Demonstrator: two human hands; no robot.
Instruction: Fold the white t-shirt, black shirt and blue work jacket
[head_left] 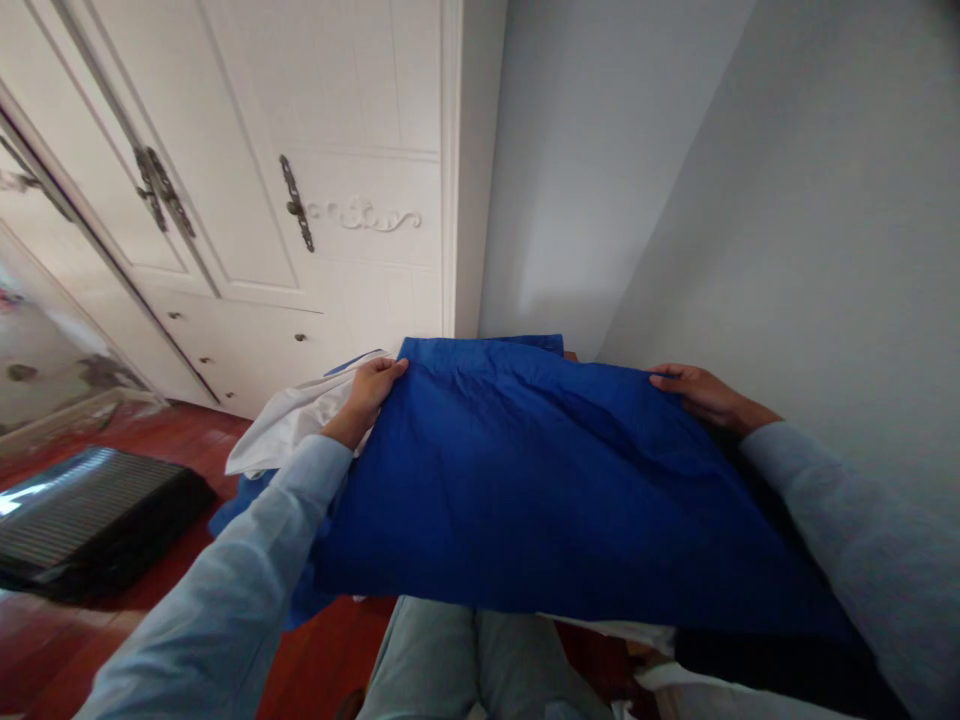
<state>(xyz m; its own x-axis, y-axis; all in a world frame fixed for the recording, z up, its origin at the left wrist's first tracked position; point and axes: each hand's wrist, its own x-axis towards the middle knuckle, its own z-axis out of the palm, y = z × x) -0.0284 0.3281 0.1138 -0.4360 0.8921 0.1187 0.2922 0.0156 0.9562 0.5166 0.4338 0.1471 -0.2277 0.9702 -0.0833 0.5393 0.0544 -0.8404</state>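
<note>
A blue garment with a gathered waistband is stretched wide between my hands; whether it is a skirt or trousers I cannot tell. My left hand pinches the waistband's left corner, thumb on top. At the opposite corner my right hand grips the edge, its fingers partly behind the fabric. Below the band the cloth spreads toward me over my lap, with creases near the top. White cloth lies beside my left wrist, with more blue fabric under it. Dark cloth shows beneath the garment's lower right.
A white wardrobe with dark metal handles stands ahead on the left. Grey wall closes off the right side. On the red wooden floor at left lies a ribbed, dark-sided flat object. Light cloth sits at the lower right.
</note>
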